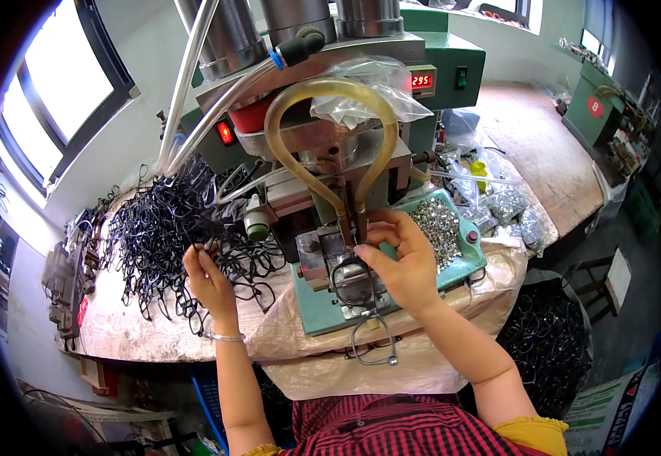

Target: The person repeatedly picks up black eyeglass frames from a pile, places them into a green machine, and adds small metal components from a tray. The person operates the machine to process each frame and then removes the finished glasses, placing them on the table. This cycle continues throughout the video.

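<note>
My left hand point(210, 285) is at the right side of a large pile of black cord loops point(155, 235). Its thumb and fingertips close on a dark cord there. My right hand point(406, 262) is at the press head of a green bench machine, thumb and forefinger pinched beside the metal tooling point(351, 220). Between those fingertips is a black cord loop point(336, 285), which hangs down over the metal block point(357, 289). Lower, a grey-black loop with a metal end point(376, 359) dangles past the front edge of the green machine base point(311, 319).
A green tray point(463, 266) of small metal pieces point(435, 228) stands right of the tooling. Clear bags of metal parts point(507, 204) lie behind it. A thick yellowish hose point(277, 125) arches over the press. A dark heap of cords point(547, 334) fills a container at lower right.
</note>
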`<control>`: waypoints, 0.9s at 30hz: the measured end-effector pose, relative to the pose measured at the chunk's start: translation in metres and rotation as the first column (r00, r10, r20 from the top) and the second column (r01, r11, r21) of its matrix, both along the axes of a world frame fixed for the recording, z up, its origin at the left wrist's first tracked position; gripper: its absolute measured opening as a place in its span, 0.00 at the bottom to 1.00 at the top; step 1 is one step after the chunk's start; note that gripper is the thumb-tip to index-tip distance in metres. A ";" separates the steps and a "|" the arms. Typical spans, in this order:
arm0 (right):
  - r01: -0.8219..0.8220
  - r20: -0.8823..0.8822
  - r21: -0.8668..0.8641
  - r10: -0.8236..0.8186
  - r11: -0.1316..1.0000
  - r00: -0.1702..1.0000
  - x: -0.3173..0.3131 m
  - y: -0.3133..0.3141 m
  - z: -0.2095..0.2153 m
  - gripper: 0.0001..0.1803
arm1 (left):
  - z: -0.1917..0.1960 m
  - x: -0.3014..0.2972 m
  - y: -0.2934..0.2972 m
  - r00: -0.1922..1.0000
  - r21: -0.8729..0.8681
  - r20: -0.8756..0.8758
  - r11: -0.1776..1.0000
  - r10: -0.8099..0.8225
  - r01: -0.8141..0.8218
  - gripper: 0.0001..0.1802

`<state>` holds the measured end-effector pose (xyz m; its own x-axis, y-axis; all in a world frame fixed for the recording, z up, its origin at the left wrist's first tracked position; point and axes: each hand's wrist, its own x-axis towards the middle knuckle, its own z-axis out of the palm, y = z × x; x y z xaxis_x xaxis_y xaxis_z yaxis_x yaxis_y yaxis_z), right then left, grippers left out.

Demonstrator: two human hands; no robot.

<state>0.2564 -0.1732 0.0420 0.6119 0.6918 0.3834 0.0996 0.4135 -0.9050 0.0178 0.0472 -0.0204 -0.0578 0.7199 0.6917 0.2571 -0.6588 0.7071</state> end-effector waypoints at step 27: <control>0.687 0.878 -0.143 -0.229 0.713 0.421 0.105 -0.053 -0.075 0.08 | 0.093 0.095 -0.194 0.348 -0.478 0.869 -0.416 -0.351 0.774 0.11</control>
